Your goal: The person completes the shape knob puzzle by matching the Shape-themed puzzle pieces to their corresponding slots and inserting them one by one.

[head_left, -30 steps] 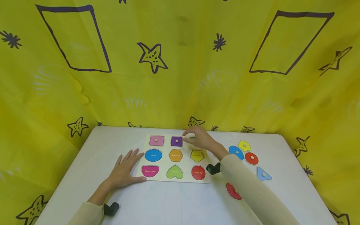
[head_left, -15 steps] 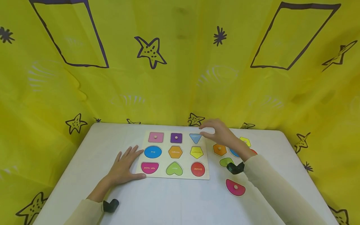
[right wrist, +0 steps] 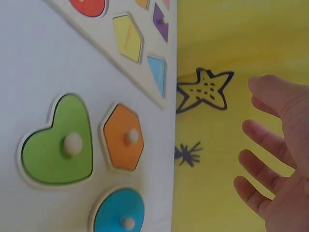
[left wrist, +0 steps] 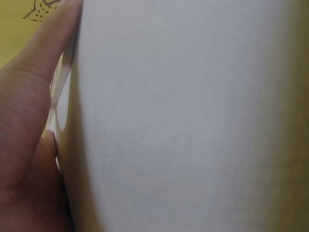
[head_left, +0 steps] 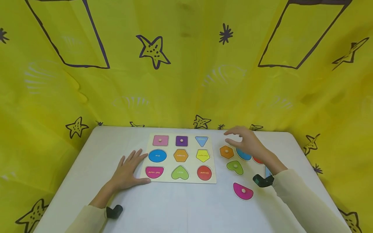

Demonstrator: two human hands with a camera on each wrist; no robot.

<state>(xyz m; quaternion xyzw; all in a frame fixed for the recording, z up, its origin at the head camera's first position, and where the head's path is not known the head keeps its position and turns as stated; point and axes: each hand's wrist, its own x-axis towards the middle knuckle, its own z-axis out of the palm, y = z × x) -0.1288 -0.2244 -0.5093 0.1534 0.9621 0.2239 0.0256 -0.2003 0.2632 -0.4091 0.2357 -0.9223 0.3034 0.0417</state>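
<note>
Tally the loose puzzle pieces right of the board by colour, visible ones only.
Orange: 1, orange hexagon
Green: 1, green heart
Pink: 1, pink half-round
Blue: 2, blue oval, blue triangle
Red: 1, red circle
Total: 6; the right hand may hide more.

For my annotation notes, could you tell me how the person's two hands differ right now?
The left hand lies flat, fingers spread, thumb against the puzzle board; the right hand hovers loosely open above the loose pieces, over the blue oval piece. Both hold nothing.
</note>
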